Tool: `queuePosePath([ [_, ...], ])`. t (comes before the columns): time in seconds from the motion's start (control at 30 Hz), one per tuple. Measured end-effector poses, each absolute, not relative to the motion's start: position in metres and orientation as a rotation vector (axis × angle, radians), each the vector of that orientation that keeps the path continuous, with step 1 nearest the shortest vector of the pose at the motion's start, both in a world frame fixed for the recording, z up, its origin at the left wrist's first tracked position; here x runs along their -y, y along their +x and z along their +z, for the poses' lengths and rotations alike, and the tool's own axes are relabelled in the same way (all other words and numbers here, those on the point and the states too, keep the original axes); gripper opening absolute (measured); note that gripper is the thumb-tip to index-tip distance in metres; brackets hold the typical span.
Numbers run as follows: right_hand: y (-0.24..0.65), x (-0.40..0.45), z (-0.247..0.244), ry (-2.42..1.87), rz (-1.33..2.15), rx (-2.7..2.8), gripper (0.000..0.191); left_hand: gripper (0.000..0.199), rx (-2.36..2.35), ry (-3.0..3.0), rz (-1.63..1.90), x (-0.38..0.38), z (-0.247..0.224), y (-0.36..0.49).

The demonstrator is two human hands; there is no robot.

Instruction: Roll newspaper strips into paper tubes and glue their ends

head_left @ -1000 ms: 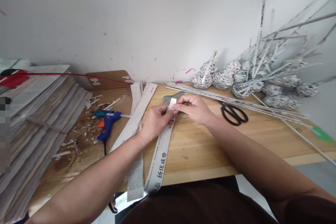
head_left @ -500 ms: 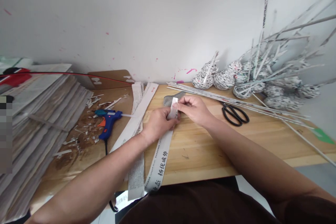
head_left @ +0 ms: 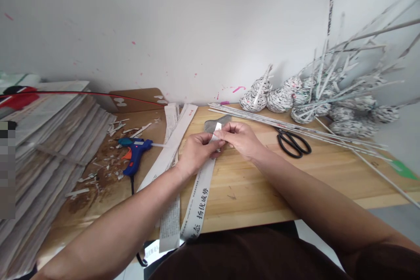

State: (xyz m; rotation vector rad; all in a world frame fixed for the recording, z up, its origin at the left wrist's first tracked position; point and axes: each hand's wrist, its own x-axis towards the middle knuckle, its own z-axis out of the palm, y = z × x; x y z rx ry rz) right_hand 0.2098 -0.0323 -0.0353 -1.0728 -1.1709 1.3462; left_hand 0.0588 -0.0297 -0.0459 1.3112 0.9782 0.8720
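Observation:
Between my two hands is the far end of a long newspaper strip (head_left: 201,203), which runs toward me and hangs over the table's front edge. My left hand (head_left: 199,151) pinches the strip's end from the left. From the right, my right hand (head_left: 239,139) pinches the same end, its thumb and fingertips close to the left ones. A white tip of the paper sticks up above the fingers. Just behind the hands lies a flat grey piece (head_left: 213,123), partly covered. More newspaper strips (head_left: 173,140) lie left of my left hand.
A blue glue gun (head_left: 136,155) lies on brown cardboard among paper scraps, beside a tall newspaper stack (head_left: 65,140). Black-handled scissors (head_left: 294,143) rest to the right. Behind them are thin rolled paper sticks (head_left: 262,120) and several woven paper shapes (head_left: 280,96) along the wall.
My right hand's fingers have shifted slightly down and left over the strip's end, closing up to my left fingers. Less of the paper tip shows now.

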Motion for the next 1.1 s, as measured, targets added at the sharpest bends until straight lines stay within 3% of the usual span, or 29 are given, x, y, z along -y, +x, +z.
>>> queuePosePath([
  [0.8, 0.2122, 0.0311, -0.0352, -1.055, 1.293, 1.327, 0.033, 0.027, -0.904, 1.343, 0.802, 0.0314, -0.0417, 0.0614],
  [1.1, 0.2139, 0.0287, -0.0361, -1.151, 0.9, 1.465, 0.032, 0.028, -0.945, 1.289, 0.816, 0.0305, -0.0437, 0.0607],
])
